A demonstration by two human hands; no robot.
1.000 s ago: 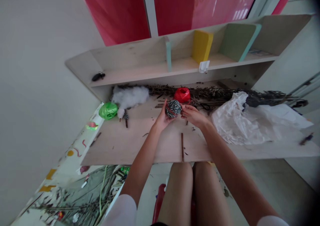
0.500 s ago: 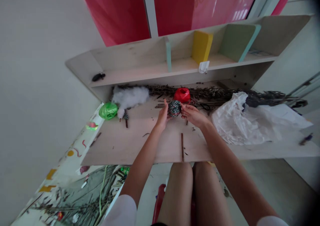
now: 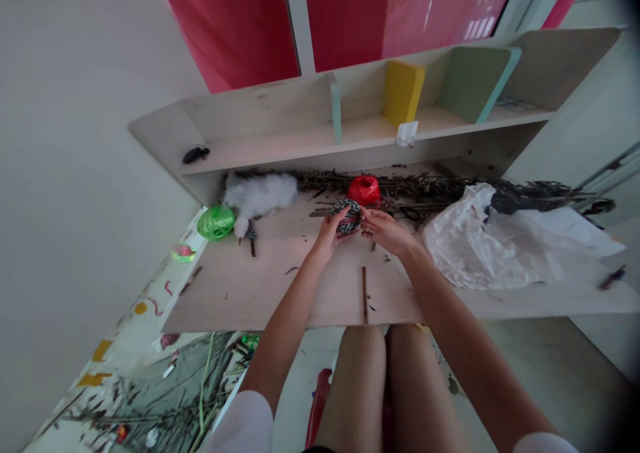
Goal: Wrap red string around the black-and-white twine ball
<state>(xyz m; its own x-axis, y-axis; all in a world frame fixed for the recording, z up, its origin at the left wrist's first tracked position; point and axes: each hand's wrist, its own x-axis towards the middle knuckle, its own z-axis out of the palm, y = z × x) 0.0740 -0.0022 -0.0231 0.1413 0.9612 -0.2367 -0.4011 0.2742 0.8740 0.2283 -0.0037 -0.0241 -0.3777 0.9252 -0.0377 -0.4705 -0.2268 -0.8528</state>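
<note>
Left hand [image 3: 327, 235]: curled around one yarn ball [image 3: 349, 216], thumb on top, fingers beneath.
Right hand [image 3: 389, 230]: fingertips nearly together at the ball's right side; whether they pinch a strand cannot be told.
Yarn ball: round, coarse, dark-and-white twisted cord with reddish strands, above the wooden desk [image 3: 285, 293].
Plastic twine: two glossy rolls, a red roll [image 3: 364, 189] just beyond the ball, a green roll [image 3: 216, 223] far left.
Stuffing [image 3: 265, 193]: one fluffy white heap.
Shelf dividers [image 3: 403, 93]: three flat panels, two greenish, one yellow.
</note>
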